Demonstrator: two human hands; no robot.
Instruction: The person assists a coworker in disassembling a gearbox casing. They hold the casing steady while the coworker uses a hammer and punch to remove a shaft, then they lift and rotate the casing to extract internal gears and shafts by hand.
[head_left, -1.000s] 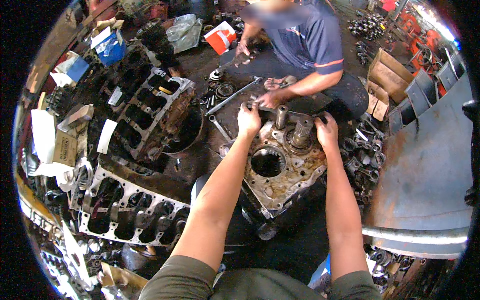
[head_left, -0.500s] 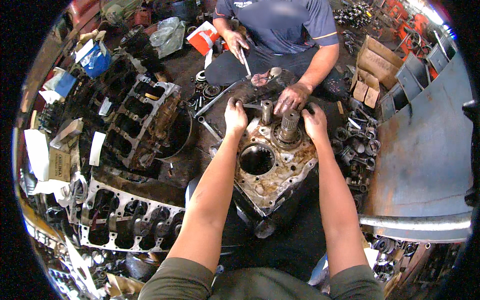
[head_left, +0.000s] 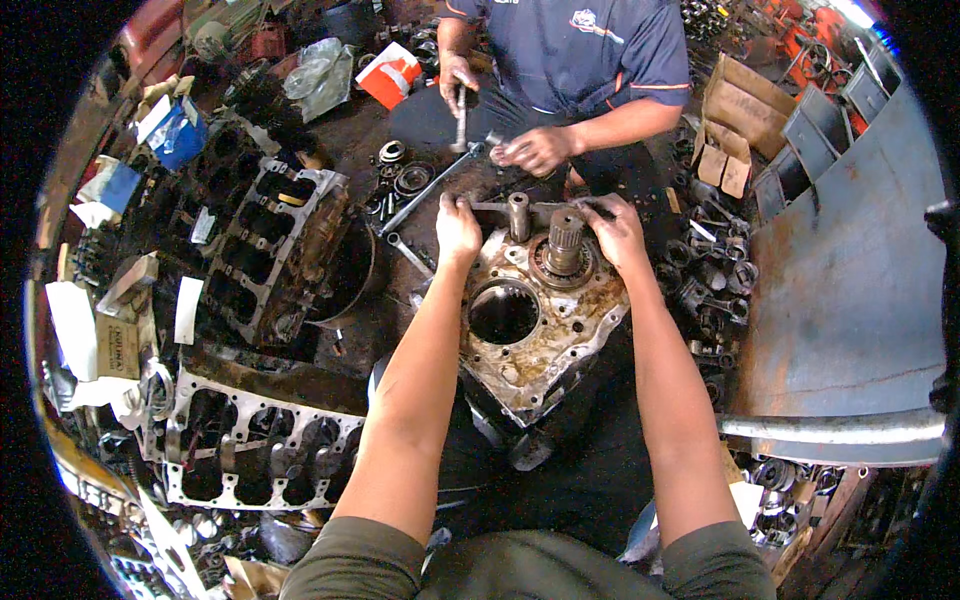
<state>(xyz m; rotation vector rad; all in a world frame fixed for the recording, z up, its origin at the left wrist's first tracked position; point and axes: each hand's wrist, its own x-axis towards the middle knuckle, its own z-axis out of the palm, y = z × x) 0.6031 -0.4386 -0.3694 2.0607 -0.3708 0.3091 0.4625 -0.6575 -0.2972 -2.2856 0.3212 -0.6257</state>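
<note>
A metal gearbox housing [head_left: 560, 345], stained brown and oily, stands between my arms with its flat face up. My left hand [head_left: 459, 230] grips its far left edge, and my right hand [head_left: 614, 232] is closed over its far right edge; some fingertips are hidden behind the rim. From the face rise a splined shaft [head_left: 566, 243] set in a bearing and a shorter metal pin [head_left: 518, 218]. A round toothed bore [head_left: 504, 312] opens nearer me. Beyond the housing, a co-worker's hand [head_left: 540, 150] pinches a small metal piece, while their other hand [head_left: 458, 72] holds a hammer-like tool [head_left: 460, 125].
Left lie engine blocks [head_left: 245, 400], a blue bag [head_left: 180, 130] and a cardboard box [head_left: 117, 345]. A long bar [head_left: 425, 200], a wrench [head_left: 408, 255] and bearing rings [head_left: 412, 180] are on the floor ahead. Right are connecting rods [head_left: 715, 290], an open carton [head_left: 740, 110] and a grey metal panel [head_left: 850, 300].
The co-worker's hand has left the area by the splined shaft and drawn back beyond the housing. Their tool has swung to the left and more upright. My hands keep their hold on the housing.
</note>
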